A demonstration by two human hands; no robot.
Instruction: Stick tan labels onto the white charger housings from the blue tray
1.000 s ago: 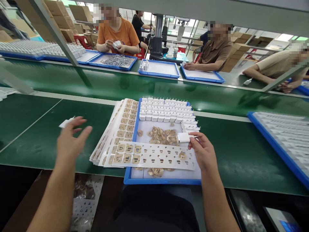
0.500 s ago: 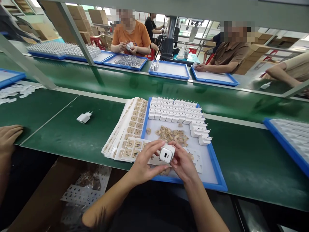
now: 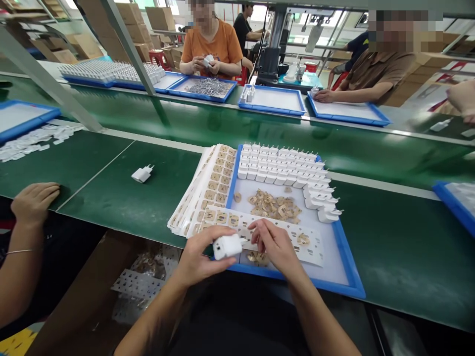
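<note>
My left hand (image 3: 202, 254) grips a white wall charger (image 3: 227, 246) between thumb and fingers, its port face turned left and its pins pointing right. My right hand (image 3: 272, 242) is off the charger, just right of the pins, with loosely bent fingers and nothing visible in them. Beneath it, a sheet of tan stickers (image 3: 276, 228), partly peeled, lies across a blue-rimmed tray (image 3: 349, 257). Loose tan pieces (image 3: 276, 205) are heaped in the tray. Rows of white chargers (image 3: 282, 165) stand along its far and right sides, pins up.
A stack of sticker sheets (image 3: 196, 193) lies left of the tray. One charger (image 3: 142, 173) sits alone on the green bench (image 3: 107, 198). At left rests another person's hand (image 3: 35, 200). Across the belt (image 3: 208, 123), people work at blue trays. An open carton (image 3: 85, 291) with scrap sheets is below.
My right hand has let go of the charger and moved slightly right. My left hand has shifted the charger left and turned it sideways. The camera view has swung a little left.
</note>
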